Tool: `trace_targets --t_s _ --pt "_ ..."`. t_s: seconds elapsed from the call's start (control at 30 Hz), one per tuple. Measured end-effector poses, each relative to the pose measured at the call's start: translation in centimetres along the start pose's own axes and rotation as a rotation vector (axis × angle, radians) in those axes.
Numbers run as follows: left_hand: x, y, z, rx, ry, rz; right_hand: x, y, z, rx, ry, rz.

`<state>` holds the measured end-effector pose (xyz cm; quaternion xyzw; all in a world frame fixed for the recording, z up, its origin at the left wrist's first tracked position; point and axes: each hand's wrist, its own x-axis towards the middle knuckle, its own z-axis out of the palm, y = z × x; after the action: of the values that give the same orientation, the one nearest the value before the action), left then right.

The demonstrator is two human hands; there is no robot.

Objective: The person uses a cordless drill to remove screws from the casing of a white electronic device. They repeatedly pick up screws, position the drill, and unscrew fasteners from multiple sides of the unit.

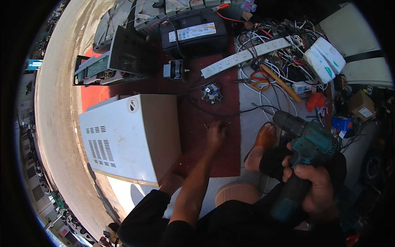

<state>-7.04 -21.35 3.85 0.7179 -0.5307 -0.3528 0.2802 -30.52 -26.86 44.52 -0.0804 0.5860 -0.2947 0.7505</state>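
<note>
My right hand (pixel 312 181) is wrapped round the grip of a teal and black cordless drill (pixel 314 142), whose long thin bit points up and left. Down on the red mat (pixel 197 152), my left hand (pixel 217 133) has its fingers bunched together beside a few loose screws (pixel 207 126). Whatever is between those fingertips is too small to make out. Just beyond that hand sits a small heap of metal parts (pixel 212 94). To its left lies a white metal appliance housing (pixel 119 138) with vent slots and a brown side.
At the back stand a black battery (pixel 193 33), an opened device with a circuit board (pixel 119 57) and a small metal-framed part (pixel 175 70). A white power strip (pixel 247 57), orange-handled scissors (pixel 259 81), a wooden handle (pixel 282 83) and tangled cables (pixel 284 53) lie right. A round stool (pixel 236 193) is near.
</note>
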Motion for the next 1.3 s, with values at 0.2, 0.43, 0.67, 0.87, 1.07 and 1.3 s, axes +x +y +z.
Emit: trace_targets --t_s 0.2,0.43,0.67,0.87,1.07,1.3 --pt "3.1 0.2 0.9 0.122 -0.167 0.08 -0.1 0.0 -0.3 -0.017 -0.007 0.03" --pt "4.6 -1.0 0.3 0.34 -0.327 0.176 -0.3 -0.2 -0.8 0.004 -0.026 0.022" --pt "2.5 1.3 1.0 0.258 -0.15 0.101 -0.4 -0.2 -1.4 0.027 -0.038 0.014" --pt "3.3 2.7 3.1 0.273 -0.067 0.056 -0.7 -0.3 -1.6 -0.007 -0.014 0.024" --pt "2.3 3.5 1.4 0.045 0.006 -0.048 -0.7 0.2 -1.2 -0.019 0.006 0.005" --pt "-5.0 6.8 -5.0 -1.255 -0.085 -0.579 -0.8 1.6 -2.2 -0.191 -0.281 -0.041"
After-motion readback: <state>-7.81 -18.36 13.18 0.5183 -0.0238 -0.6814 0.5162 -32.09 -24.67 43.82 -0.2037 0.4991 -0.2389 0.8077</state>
